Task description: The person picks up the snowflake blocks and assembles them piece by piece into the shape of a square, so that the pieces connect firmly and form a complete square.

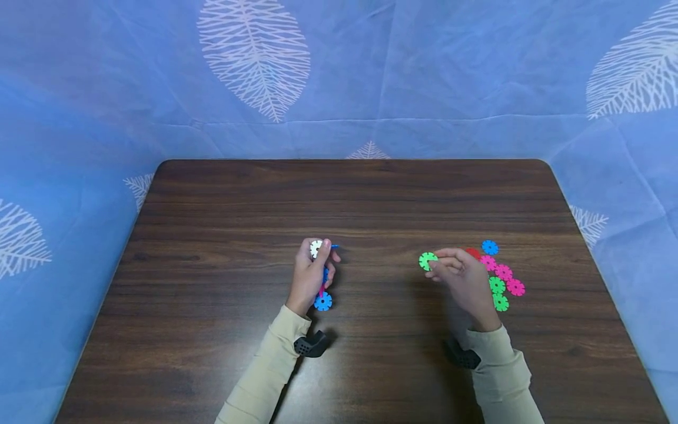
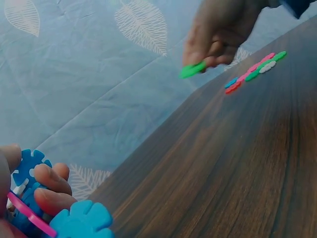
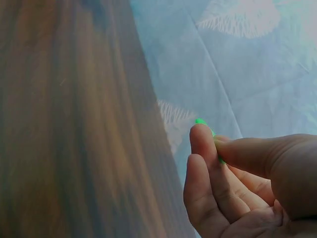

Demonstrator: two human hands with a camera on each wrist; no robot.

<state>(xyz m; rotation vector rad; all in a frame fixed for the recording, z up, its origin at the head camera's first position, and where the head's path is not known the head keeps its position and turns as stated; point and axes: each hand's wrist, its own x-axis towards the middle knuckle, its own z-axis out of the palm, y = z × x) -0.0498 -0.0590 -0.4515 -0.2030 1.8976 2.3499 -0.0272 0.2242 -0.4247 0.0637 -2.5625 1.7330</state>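
My left hand (image 1: 308,277) grips a cluster of joined notched plastic discs: a white disc (image 1: 315,248) near the thumb, a pink disc (image 2: 30,214) seen edge-on, and several blue ones. One blue disc (image 1: 323,301) hangs out below the palm, and another blue disc (image 2: 30,166) shows between the fingers in the left wrist view. Part of the cluster is hidden by the fingers. To the right, my right hand (image 1: 463,280) pinches a single green disc (image 1: 426,261) between thumb and fingertips, held above the table and apart from the cluster.
Loose discs lie on the brown wooden table (image 1: 371,353) beside the right hand: a blue disc (image 1: 489,247), a red disc (image 1: 473,253), several pink discs (image 1: 503,272), green discs (image 1: 500,302), and a white disc (image 2: 267,67). A blue leaf-patterned cloth (image 1: 450,70) hangs behind.
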